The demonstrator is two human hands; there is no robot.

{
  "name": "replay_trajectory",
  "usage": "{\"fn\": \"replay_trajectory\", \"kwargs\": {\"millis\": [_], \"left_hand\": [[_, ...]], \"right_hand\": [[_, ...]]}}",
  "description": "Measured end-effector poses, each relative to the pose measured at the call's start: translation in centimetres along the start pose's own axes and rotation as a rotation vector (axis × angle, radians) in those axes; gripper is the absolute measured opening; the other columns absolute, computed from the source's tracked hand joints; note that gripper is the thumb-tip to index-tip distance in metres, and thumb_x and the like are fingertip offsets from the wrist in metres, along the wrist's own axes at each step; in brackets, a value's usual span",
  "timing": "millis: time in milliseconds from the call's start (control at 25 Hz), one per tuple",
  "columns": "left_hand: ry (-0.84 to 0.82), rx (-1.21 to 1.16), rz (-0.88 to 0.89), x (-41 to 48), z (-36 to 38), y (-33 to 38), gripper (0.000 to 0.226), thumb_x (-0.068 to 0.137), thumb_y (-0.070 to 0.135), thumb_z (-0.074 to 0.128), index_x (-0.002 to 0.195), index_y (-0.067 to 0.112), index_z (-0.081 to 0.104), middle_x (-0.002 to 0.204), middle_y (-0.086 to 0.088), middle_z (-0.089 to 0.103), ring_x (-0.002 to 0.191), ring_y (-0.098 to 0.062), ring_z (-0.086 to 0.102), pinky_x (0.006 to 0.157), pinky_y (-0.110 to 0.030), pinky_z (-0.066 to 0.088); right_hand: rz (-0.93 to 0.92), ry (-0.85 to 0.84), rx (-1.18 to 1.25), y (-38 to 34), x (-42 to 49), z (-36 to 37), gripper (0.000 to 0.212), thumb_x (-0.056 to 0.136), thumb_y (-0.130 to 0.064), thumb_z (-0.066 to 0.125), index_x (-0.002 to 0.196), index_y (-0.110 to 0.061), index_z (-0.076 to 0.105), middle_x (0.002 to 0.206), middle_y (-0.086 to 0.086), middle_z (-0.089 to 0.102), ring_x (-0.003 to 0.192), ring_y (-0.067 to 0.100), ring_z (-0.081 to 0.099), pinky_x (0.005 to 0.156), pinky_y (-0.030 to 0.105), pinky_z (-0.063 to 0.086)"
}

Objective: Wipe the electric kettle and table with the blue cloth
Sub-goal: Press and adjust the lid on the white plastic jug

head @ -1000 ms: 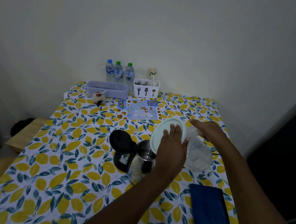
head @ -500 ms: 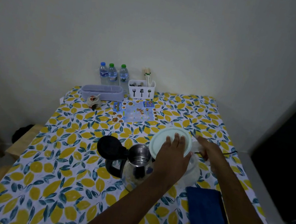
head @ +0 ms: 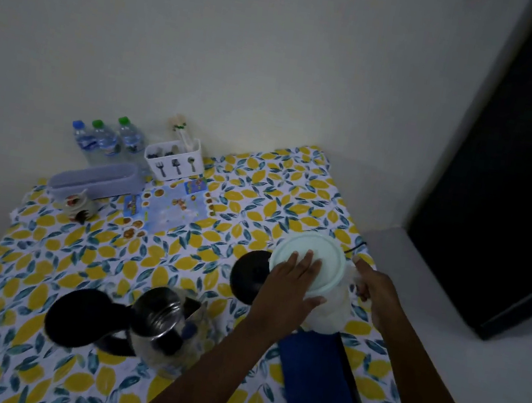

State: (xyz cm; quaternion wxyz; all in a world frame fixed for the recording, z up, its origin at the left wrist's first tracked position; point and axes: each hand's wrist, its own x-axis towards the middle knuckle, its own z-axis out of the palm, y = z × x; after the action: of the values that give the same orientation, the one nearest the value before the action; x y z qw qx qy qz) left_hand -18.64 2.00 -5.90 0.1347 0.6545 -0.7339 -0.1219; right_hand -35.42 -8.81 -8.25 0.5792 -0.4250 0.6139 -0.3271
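A steel electric kettle stands on the lemon-print table, its black lid flipped open to the left. The kettle's round black base sits behind it. A folded blue cloth lies near the table's right edge, untouched. My left hand lies flat on a pale green lid, thumb hooked at its rim, on top of a clear plastic container. My right hand grips that container's right side. Both hands are right of the kettle and apart from it.
Three water bottles, a white cutlery holder and a lavender tray line the wall at the back. A small ornament and a printed sheet lie nearby. A black cord hangs over the right table edge.
The green lid, held tilted over the kettle before, now lies level on the container. Both hands and the container have shifted right, away from the kettle. My view has tilted.
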Motion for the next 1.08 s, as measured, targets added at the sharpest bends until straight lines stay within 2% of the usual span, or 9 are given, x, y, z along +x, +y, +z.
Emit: {"fn": "replay_trajectory", "kwargs": {"millis": [80, 200, 320, 440, 600, 720, 880, 960, 1080], "left_hand": [[-0.006, 0.082, 0.039, 1.9, 1.1, 0.4, 0.071, 0.092, 0.053, 0.026, 0.150, 0.014, 0.018, 0.159, -0.011, 0.016, 0.146, -0.033, 0.015, 0.115, -0.047, 0.022], [0.038, 0.178, 0.074, 4.6, 2.2, 1.1, 0.064, 0.093, 0.045, 0.043, 0.145, 0.010, 0.031, 0.153, -0.015, 0.034, 0.139, -0.036, 0.034, 0.107, -0.050, 0.037], [0.050, 0.229, 0.047, 6.4, 3.3, 1.3, 0.061, 0.091, 0.045, 0.044, 0.141, 0.010, 0.035, 0.147, -0.015, 0.044, 0.132, -0.035, 0.045, 0.099, -0.047, 0.047], [0.037, 0.198, 0.004, 7.3, 4.4, 1.8, 0.067, 0.086, 0.037, 0.064, 0.141, 0.009, 0.036, 0.146, -0.015, 0.045, 0.131, -0.035, 0.045, 0.098, -0.047, 0.048], [0.067, 0.175, -0.014, 8.4, 4.7, 2.9, 0.065, 0.087, 0.039, 0.064, 0.141, 0.014, 0.039, 0.147, -0.010, 0.044, 0.133, -0.031, 0.044, 0.097, -0.045, 0.047], [0.053, 0.173, 0.014, 9.4, 5.5, 3.8, 0.064, 0.087, 0.042, 0.062, 0.141, 0.016, 0.038, 0.149, -0.008, 0.043, 0.135, -0.028, 0.041, 0.100, -0.046, 0.045], [0.047, 0.177, -0.004, 10.0, 6.6, 4.2, 0.066, 0.085, 0.042, 0.064, 0.140, 0.015, 0.038, 0.148, -0.008, 0.044, 0.136, -0.028, 0.041, 0.099, -0.045, 0.045], [0.060, 0.171, 0.006, 9.9, 6.7, 4.1, 0.066, 0.085, 0.041, 0.064, 0.140, 0.014, 0.039, 0.148, -0.008, 0.044, 0.135, -0.028, 0.041, 0.099, -0.045, 0.045], [0.075, 0.162, -0.001, 9.9, 6.6, 4.1, 0.066, 0.084, 0.040, 0.067, 0.139, 0.014, 0.042, 0.147, -0.008, 0.045, 0.134, -0.028, 0.043, 0.099, -0.046, 0.045]], "right_hand": [[-0.006, 0.031, 0.031, 0.5, 1.5, -1.2, 0.063, 0.084, -0.044, 0.065, 0.039, -0.012, 0.034, 0.040, 0.007, 0.032, 0.041, 0.022, 0.030, 0.052, 0.032, 0.028], [0.012, 0.074, 0.124, 0.8, 3.9, -2.2, 0.061, 0.083, -0.040, 0.067, 0.040, -0.012, 0.035, 0.039, 0.005, 0.032, 0.042, 0.022, 0.030, 0.052, 0.033, 0.028], [0.032, 0.075, 0.132, 0.6, 6.0, -2.4, 0.058, 0.085, -0.035, 0.065, 0.041, -0.011, 0.036, 0.041, 0.006, 0.033, 0.045, 0.021, 0.031, 0.053, 0.033, 0.029], [0.038, 0.082, 0.184, 0.3, 7.6, -2.3, 0.043, 0.088, -0.030, 0.063, 0.053, -0.012, 0.045, 0.054, 0.006, 0.039, 0.052, 0.019, 0.033, 0.053, 0.031, 0.030], [0.015, 0.081, 0.238, -0.5, 9.7, -2.7, 0.026, 0.087, -0.034, 0.059, 0.076, -0.011, 0.062, 0.064, 0.005, 0.050, 0.056, 0.017, 0.044, 0.055, 0.028, 0.037], [0.005, 0.078, 0.261, 0.2, 10.9, -3.9, 0.029, 0.089, -0.034, 0.056, 0.069, -0.014, 0.064, 0.055, -0.001, 0.059, 0.054, 0.014, 0.053, 0.059, 0.030, 0.041], [0.032, 0.074, 0.129, 0.8, 11.6, -5.1, 0.042, 0.088, -0.047, 0.053, 0.094, -0.010, 0.072, 0.095, 0.012, 0.071, 0.088, 0.027, 0.065, 0.087, 0.040, 0.048], [-0.069, 0.084, 0.021, 0.5, 10.6, -5.2, 0.041, 0.094, -0.042, 0.048, 0.102, -0.008, 0.070, 0.106, 0.013, 0.068, 0.097, 0.025, 0.062, 0.089, 0.032, 0.046], [-0.293, 0.054, -0.146, 1.4, 7.8, -5.3, 0.033, 0.100, -0.036, 0.037, 0.112, -0.018, 0.062, 0.115, 0.000, 0.061, 0.108, 0.014, 0.055, 0.085, 0.018, 0.038]]}}
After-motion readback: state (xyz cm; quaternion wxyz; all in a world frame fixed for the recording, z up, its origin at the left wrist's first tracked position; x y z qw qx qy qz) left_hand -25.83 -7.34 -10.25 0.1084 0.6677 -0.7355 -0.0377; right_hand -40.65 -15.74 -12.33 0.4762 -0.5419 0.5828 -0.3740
